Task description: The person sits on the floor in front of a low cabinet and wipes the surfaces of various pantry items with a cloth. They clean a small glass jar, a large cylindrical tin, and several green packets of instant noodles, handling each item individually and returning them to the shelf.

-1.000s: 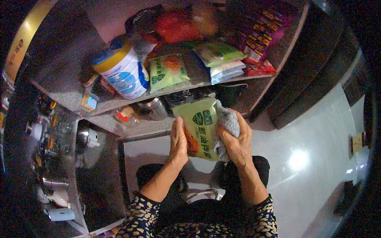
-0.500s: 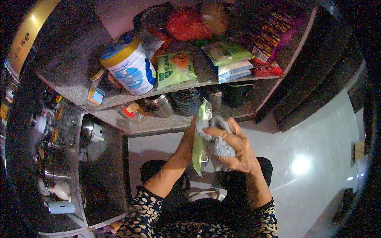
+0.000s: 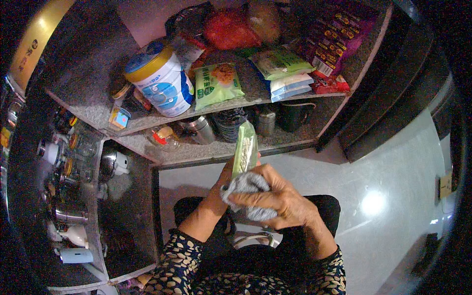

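Observation:
A light green plastic packet [image 3: 246, 147] stands tilted in front of me, over the space between the shelf and my lap. My left hand [image 3: 227, 173] is closed on it from behind; the packet and the cloth hide most of its fingers. A grey fluffy cloth [image 3: 248, 186] is bunched in my right hand [image 3: 282, 199], whose fingers wrap round it. The cloth presses against the packet's lower part, close to my left wrist.
A stone shelf [image 3: 162, 122] ahead bears a white and blue tin [image 3: 161, 83], a green packet [image 3: 218, 84], stacked packets [image 3: 282, 64] and a purple bag [image 3: 334, 37]. Beneath it stand a steel cup [image 3: 200, 130], a dark mug [image 3: 292, 117] and a jar [image 3: 166, 139]. Shelves with pots line the left.
My right hand and the cloth have moved left and down along the packet. The packet has turned, so more of its face shows.

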Demonstrator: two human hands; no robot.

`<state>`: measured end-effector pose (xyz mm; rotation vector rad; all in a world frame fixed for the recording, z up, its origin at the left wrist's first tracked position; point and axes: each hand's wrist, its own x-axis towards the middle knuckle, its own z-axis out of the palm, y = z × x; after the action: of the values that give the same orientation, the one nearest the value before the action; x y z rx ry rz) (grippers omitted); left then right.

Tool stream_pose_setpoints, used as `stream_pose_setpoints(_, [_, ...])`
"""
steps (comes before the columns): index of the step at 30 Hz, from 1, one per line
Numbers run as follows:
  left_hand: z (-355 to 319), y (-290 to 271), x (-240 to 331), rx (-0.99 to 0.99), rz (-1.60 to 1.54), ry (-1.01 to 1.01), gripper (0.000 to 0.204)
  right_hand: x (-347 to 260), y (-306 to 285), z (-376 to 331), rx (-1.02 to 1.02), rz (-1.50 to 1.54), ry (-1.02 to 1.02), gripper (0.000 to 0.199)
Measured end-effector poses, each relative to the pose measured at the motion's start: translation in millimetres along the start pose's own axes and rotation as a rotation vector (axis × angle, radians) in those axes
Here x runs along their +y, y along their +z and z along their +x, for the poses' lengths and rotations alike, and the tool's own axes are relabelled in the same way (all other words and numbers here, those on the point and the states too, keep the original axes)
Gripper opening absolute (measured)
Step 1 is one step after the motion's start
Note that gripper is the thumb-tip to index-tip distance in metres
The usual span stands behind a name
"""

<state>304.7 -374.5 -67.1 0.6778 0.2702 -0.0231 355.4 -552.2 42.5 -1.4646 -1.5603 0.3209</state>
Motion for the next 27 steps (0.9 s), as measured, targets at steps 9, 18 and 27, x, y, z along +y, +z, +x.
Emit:
stream_pose_setpoints(9, [-13,42,14,-0.19,-0.067,0.183,0.037,7,20,4,0.18,-0.021,0.036,0.072])
stream_pose_setpoints(18, [-24,77,18,-0.035,0.12,0.155,0.052,38,11,7,0.437,-0.178,0.239,0.075])
stream_pose_setpoints(27, [-27,20,-7,-0.428,-0.498,-0.307,0.057,35,-33,20,0.248,0.082,0.188,0.07])
